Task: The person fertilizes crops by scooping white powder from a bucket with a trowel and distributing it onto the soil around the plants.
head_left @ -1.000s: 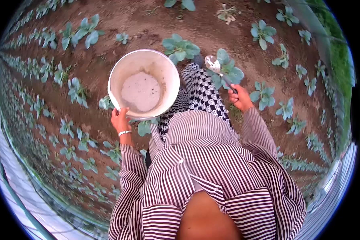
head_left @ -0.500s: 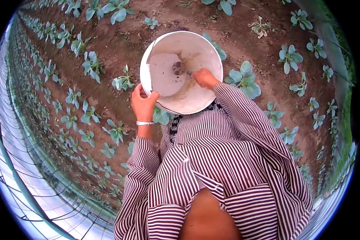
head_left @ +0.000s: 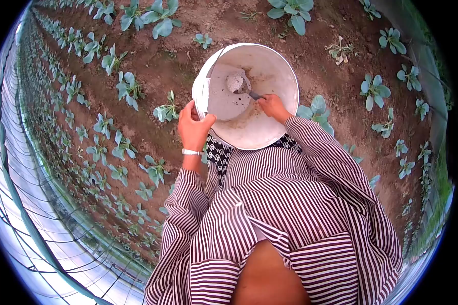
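Note:
A white bucket (head_left: 275, 71) is tilted so its mouth faces me, in front of my lap. My left hand (head_left: 194, 124) is closed on its left rim, thumb toward the inside. Inside the bucket my right hand (head_left: 275, 108) grips the dark handle of a small scoop (head_left: 255, 95). Pale grainy material (head_left: 234, 83) heaps in the scoop's round bowl. More pale material (head_left: 220, 104) lies along the bucket's bottom, with a few dark specks, and brownish smears mark the inner wall.
Brown soil (head_left: 310, 56) surrounds the bucket, planted with rows of leafy green seedlings (head_left: 130, 89). One seedling (head_left: 317, 113) grows right beside the bucket. A withered plant (head_left: 341, 50) stands farther off. Netting (head_left: 40, 229) curves along the left.
The scoop's bowl, dark before, now shows a heap of pale material. More of its handle is visible. Bucket and both hands appear slightly farther right in view.

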Demonstrator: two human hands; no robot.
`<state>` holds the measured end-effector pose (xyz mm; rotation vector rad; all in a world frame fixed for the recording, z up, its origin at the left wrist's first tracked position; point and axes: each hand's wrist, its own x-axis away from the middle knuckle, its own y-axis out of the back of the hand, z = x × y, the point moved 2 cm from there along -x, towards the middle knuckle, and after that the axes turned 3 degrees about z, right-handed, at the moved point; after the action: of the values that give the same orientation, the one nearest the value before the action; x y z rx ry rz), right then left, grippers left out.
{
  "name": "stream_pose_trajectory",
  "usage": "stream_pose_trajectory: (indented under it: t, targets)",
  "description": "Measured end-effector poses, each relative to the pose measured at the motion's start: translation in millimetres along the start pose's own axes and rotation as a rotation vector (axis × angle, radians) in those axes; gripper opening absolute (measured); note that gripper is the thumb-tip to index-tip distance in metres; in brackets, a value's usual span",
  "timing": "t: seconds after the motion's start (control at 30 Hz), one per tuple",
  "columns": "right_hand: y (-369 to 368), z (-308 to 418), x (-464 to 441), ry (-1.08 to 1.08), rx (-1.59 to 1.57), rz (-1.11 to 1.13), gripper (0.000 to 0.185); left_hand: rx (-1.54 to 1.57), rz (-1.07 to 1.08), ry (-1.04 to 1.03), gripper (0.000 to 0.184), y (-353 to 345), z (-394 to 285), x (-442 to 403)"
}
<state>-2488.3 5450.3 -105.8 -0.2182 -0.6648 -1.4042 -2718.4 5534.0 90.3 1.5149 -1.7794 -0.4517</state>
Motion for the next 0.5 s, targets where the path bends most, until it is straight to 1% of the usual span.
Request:
stream_pose_trajectory:
  t: [0.07, 0.17, 0.2, 0.3, 0.33, 0.37, 0.43, 0.47, 0.5]
  targets:
    - [15.7, 28.7, 12.2, -0.191, -0.260, 0.045, 0.025, -0.022, -0.002, -0.035, 0.055, -3.6, 9.9, -24.2]
    - [20.1, 52.6, 20.8, -0.215, -0.374, 0.041, 0.025, 0.052, 0.032, -0.024, 0.053, -3.1, 30.0, -54.6]
    - [20.0, 59.7, 22.4, -0.197, -0.425, 0.050, 0.026, 0.084, 0.044, -0.028, 0.052, -4.6, 47.8, -68.3]
    - [8.7, 81.3, 22.8, -0.175, -0.485, 0.004, 0.028, 0.197, 0.104, 0.049, 0.053, 3.1, 77.3, -106.0]
    - [3.7, 83.3, 22.6, -0.160, -0.450, 0.016, 0.025, 0.211, 0.104, 0.055, 0.054, 6.1, 94.0, -120.1]
    - [-3.7, 84.4, 31.9, -0.185, -0.633, 0.014, 0.024, 0.282, 0.107, 0.038, 0.053, 5.9, 113.9, -127.7]
    - [-17.6, 97.0, 38.9, -0.166, -0.630, -0.034, 0.023, 0.269, 0.147, 0.171, 0.053, 28.5, 112.8, -141.7]
    - [-23.3, 108.0, 44.5, -0.206, -0.638, -0.068, 0.026, 0.309, 0.146, 0.164, 0.052, 33.3, 135.1, -156.4]
    - [-32.9, 108.3, 46.9, -0.202, -0.702, -0.082, 0.028, 0.301, 0.160, 0.196, 0.048, 43.0, 141.7, -164.8]
